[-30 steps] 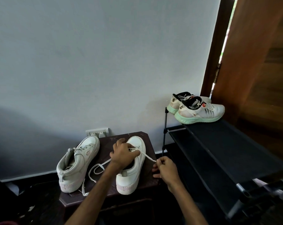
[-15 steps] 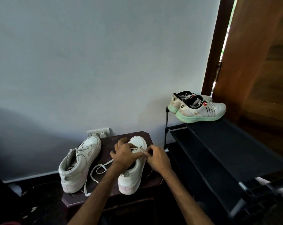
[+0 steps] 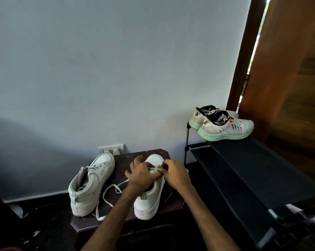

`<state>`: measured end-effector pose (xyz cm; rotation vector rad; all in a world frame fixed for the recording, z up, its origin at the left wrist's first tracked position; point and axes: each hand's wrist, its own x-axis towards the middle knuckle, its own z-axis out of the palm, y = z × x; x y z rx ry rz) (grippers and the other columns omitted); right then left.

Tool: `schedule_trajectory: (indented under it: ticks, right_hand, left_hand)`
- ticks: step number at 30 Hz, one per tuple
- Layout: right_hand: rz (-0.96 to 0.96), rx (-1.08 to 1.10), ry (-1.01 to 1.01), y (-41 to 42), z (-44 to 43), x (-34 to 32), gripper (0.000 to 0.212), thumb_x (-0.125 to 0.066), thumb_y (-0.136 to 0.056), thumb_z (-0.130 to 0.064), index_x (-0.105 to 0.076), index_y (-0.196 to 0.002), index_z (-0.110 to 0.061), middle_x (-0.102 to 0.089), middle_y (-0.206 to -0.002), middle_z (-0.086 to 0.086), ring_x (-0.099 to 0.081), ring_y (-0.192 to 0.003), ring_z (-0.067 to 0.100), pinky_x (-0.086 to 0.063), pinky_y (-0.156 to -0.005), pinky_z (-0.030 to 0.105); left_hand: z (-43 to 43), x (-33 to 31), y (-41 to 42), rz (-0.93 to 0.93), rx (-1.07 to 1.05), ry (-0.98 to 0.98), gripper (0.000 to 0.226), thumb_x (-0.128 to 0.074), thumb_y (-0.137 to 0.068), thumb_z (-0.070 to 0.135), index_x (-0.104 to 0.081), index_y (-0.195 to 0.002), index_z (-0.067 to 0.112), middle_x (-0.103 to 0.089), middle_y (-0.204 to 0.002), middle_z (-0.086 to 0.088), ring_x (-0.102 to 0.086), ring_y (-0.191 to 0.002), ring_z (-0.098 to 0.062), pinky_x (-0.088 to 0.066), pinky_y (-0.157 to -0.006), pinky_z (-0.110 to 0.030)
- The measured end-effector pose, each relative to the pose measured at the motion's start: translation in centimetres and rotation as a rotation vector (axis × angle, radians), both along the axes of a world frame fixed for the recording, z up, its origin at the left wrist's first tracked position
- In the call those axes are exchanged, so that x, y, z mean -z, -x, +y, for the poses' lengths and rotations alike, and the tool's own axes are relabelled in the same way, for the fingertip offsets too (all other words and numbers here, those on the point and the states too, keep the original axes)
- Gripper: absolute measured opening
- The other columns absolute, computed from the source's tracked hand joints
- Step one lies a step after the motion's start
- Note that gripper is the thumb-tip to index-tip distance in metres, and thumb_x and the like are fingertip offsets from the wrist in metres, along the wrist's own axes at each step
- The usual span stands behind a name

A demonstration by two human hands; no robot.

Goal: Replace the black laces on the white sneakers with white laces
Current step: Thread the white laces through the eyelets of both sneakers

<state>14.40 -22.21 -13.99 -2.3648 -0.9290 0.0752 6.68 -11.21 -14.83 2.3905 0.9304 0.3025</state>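
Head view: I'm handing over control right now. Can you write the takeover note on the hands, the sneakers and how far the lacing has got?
Left hand: fingers curled over the right sneaker's lacing area, holding it.
Right hand: pinches the white lace at the eyelets.
Both sneakers sit on the dark table. The lace's free end loops loosely between them.
Done: the left sneaker looks laced in a pale lace, and no black lace is in view.
Left: finish threading the right sneaker. How many eyelets remain is hidden by the hands.
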Motion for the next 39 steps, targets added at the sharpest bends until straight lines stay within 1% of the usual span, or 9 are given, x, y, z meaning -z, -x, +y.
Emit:
schedule_trajectory:
  ticks: [2,7,9,12,17,23,25,32,39]
  right_hand:
    - [-0.034,0.028,0.069,0.0,-1.0,0.2,0.019,-0.066,-0.090,-0.036,-0.069,-0.100,-0.020,-0.070,-0.098,-0.001,-0.066,-0.092,0.021,-0.042,-0.068,0.027]
    - [-0.018,0.033,0.706,-1.9,-4.9,0.9,0.036,-0.071,-0.085,-0.027,-0.065,-0.118,-0.014,-0.065,-0.121,0.005,-0.063,-0.110,0.025,-0.047,-0.084,0.034]
    - [-0.012,0.018,0.670,-2.3,-4.9,0.3,0.040,-0.075,-0.082,-0.033,-0.067,-0.116,-0.014,-0.066,-0.119,0.005,-0.063,-0.109,0.025,-0.048,-0.086,0.034]
    - [0.022,-0.032,0.272,-1.9,-2.5,-0.4,0.038,-0.071,-0.084,-0.047,-0.070,-0.105,-0.015,-0.071,-0.107,0.003,-0.066,-0.100,0.022,-0.053,-0.083,0.034]
    - [0.017,0.006,-0.027,0.4,0.0,0.1,0.019,-0.067,-0.090,-0.033,-0.070,-0.097,-0.016,-0.071,-0.098,0.002,-0.065,-0.091,0.021,-0.045,-0.069,0.028]
    - [-0.071,0.089,0.623,-1.8,-3.5,0.9,0.036,-0.065,-0.089,-0.026,-0.061,-0.123,-0.015,-0.061,-0.126,0.004,-0.059,-0.117,0.024,-0.049,-0.087,0.035]
    - [-0.083,0.069,0.607,-2.1,-3.4,0.6,0.035,-0.067,-0.089,-0.026,-0.061,-0.121,-0.013,-0.062,-0.126,0.006,-0.058,-0.117,0.025,-0.048,-0.087,0.034]
    - [0.049,-0.026,-0.015,-0.5,0.2,0.1,0.019,-0.070,-0.088,-0.034,-0.071,-0.094,-0.015,-0.073,-0.094,0.003,-0.067,-0.087,0.021,-0.052,-0.072,0.032]
    - [-0.122,0.069,0.619,-1.8,-2.8,0.3,0.034,-0.064,-0.091,-0.029,-0.062,-0.122,-0.016,-0.062,-0.127,0.004,-0.059,-0.118,0.025,-0.048,-0.090,0.034]
  left_hand:
    - [0.1,0.0,0.0,0.004,0.008,0.008,0.050,-0.070,-0.074,0.051,-0.066,-0.117,0.027,-0.021,-0.155,0.002,-0.019,-0.142,-0.022,-0.015,-0.114,-0.058]
    - [0.2,0.0,0.0,0.006,0.009,0.046,0.044,-0.073,-0.071,0.047,-0.068,-0.112,0.029,-0.020,-0.155,0.003,-0.018,-0.142,-0.023,-0.012,-0.114,-0.061]
    - [0.2,0.0,0.0,-0.008,0.002,0.049,0.043,-0.073,-0.071,0.046,-0.068,-0.110,0.028,-0.020,-0.155,0.003,-0.019,-0.142,-0.023,-0.012,-0.114,-0.061]
    - [0.1,0.0,-0.1,-0.002,0.000,0.041,0.047,-0.073,-0.071,0.051,-0.067,-0.112,0.028,-0.020,-0.155,0.003,-0.019,-0.142,-0.023,-0.014,-0.113,-0.061]
    - [0.1,0.0,0.1,-0.001,-0.006,0.020,0.053,-0.070,-0.072,0.058,-0.067,-0.115,0.027,-0.020,-0.155,0.001,-0.019,-0.142,-0.024,-0.015,-0.113,-0.061]
    - [0.2,-0.2,-0.1,0.001,0.010,0.057,0.045,-0.073,-0.071,0.047,-0.067,-0.112,0.028,-0.020,-0.155,0.002,-0.018,-0.142,-0.024,-0.014,-0.113,-0.060]
    - [0.2,-0.1,0.0,0.003,0.006,0.055,0.045,-0.073,-0.071,0.047,-0.067,-0.111,0.029,-0.020,-0.155,0.002,-0.018,-0.142,-0.024,-0.013,-0.114,-0.060]
    - [0.2,0.2,-0.1,0.014,-0.008,0.022,0.052,-0.070,-0.072,0.056,-0.066,-0.115,0.028,-0.017,-0.156,0.000,-0.016,-0.143,-0.025,-0.014,-0.113,-0.061]
    - [0.1,-0.1,-0.1,0.003,0.002,0.049,0.043,-0.073,-0.071,0.046,-0.067,-0.110,0.029,-0.019,-0.155,0.001,-0.017,-0.142,-0.025,-0.014,-0.113,-0.062]
